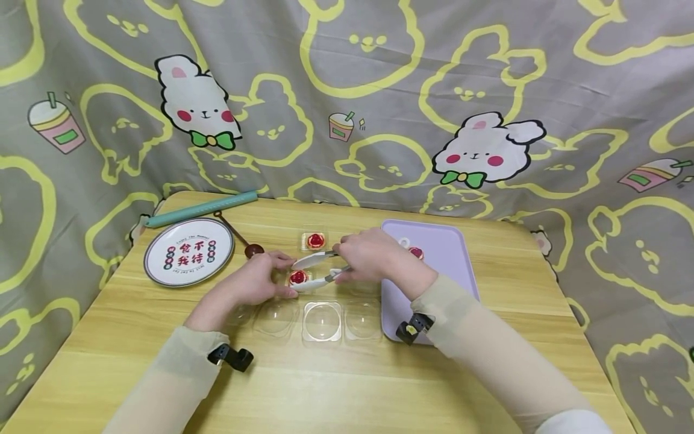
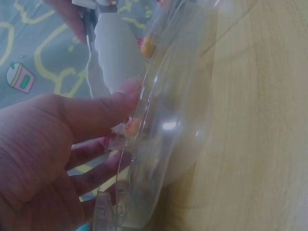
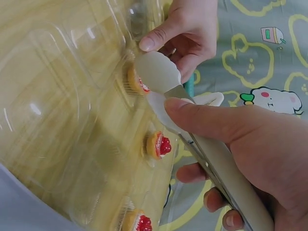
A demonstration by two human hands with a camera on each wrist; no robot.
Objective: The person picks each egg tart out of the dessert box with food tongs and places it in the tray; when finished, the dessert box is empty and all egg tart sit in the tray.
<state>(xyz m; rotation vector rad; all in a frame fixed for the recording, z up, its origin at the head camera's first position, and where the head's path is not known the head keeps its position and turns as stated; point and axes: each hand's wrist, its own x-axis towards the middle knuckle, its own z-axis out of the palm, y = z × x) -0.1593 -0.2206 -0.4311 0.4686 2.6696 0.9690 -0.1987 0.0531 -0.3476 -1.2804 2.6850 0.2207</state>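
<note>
My right hand (image 1: 364, 256) grips metal-handled tongs (image 3: 221, 168) with white tips, which stand apart on either side of a red-topped tart (image 1: 297, 277). That tart sits in a clear plastic box (image 2: 149, 130). From the left side, my left hand (image 1: 262, 278) holds the box by its edges, the thumb and fingers spread to either side. Whether the tips touch the tart is hard to tell. Behind it is a second boxed tart (image 1: 315, 241). Another tart (image 3: 139, 222) shows lower in the right wrist view.
Open clear lids (image 1: 322, 321) lie toward the front. On the right is a purple tray (image 1: 455, 241) with a tart (image 1: 416, 252) partly behind my right arm. A printed plate (image 1: 157, 256), a brown ladle (image 1: 253, 251) and a long green tube-like thing (image 1: 200, 210) lie on the left.
</note>
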